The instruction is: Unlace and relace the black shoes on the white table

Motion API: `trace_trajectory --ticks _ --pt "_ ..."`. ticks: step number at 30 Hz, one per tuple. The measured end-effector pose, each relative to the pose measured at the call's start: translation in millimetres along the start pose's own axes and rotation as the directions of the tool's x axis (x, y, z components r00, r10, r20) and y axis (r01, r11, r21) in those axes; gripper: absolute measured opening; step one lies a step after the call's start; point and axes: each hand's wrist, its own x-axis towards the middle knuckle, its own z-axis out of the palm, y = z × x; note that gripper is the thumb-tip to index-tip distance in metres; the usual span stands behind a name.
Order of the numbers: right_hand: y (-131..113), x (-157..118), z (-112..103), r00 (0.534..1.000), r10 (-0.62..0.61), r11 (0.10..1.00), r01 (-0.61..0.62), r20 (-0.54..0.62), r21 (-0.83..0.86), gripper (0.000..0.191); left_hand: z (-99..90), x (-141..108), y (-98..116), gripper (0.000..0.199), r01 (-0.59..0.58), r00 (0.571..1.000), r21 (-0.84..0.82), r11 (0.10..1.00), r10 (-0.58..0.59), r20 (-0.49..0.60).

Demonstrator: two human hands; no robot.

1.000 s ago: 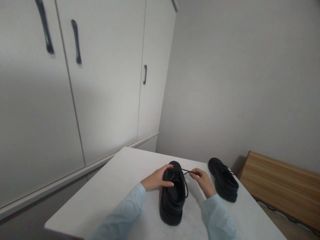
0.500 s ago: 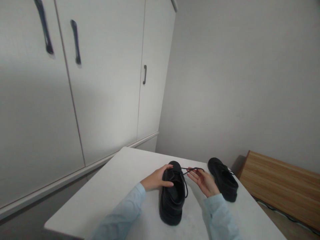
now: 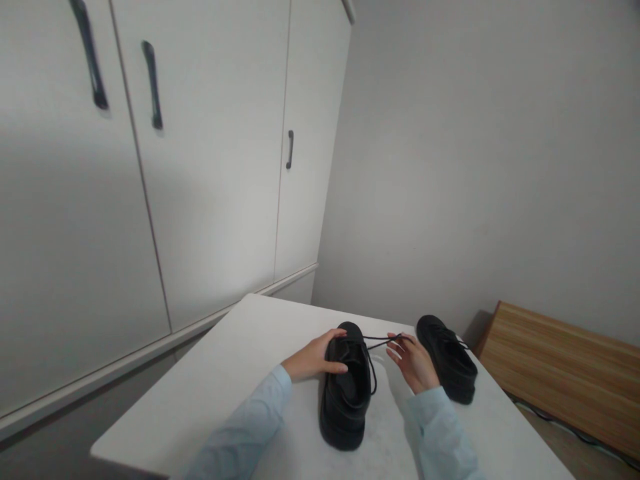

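A black lace-up shoe (image 3: 344,413) stands on the white table (image 3: 240,373), its toe pointing away from me. My left hand (image 3: 315,357) grips its left side near the tongue, with the thumb over the opening. From the shoe's right side a black shoelace (image 3: 376,339) stretches out taut to my right hand (image 3: 413,360), whose fingers are bent and closed around it. Another stretch of lace hangs in a loop along the shoe's right side. Beyond my right hand rests a second black shoe (image 3: 447,363), laces threaded, near the table's right edge.
White cupboards (image 3: 215,167) with dark handles rise on the left behind the table. A grey wall (image 3: 450,167) stands at the back. To the right is a low wooden surface (image 3: 565,367), with a cable (image 3: 565,425) running below its edge.
My right hand's fingers have curled in from a more spread pose, and their tips sit slightly farther right, with the lace straighter. My left hand and both shoes stay in place.
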Motion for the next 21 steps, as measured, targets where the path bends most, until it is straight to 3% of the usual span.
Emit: trace_trajectory --ticks 6,11,17,21 --pt "-2.5 0.2 0.1 0.986 -0.156 0.988 0.155 -0.062 -0.022 0.022 -0.3 -0.3 1.7 0.079 0.017 1.000 0.015 1.000 -0.017 -0.003" --pt "-3.4 -0.7 3.8 0.951 -0.307 0.918 0.290 -0.023 -0.269 0.025 -0.5 -0.2 2.6 0.079 0.011 1.000 0.023 1.000 -0.011 0.001" --pt "11.6 1.4 9.2 0.932 -0.302 0.747 0.363 0.202 -0.557 0.029 -0.1 0.3 1.1 0.081 -0.006 1.000 0.018 1.000 0.006 -0.003" --pt "20.3 -1.2 9.4 0.917 -0.266 0.524 0.397 0.298 -0.754 0.042 -0.4 0.1 -0.1 0.081 -0.003 1.000 0.014 1.000 0.003 0.002"
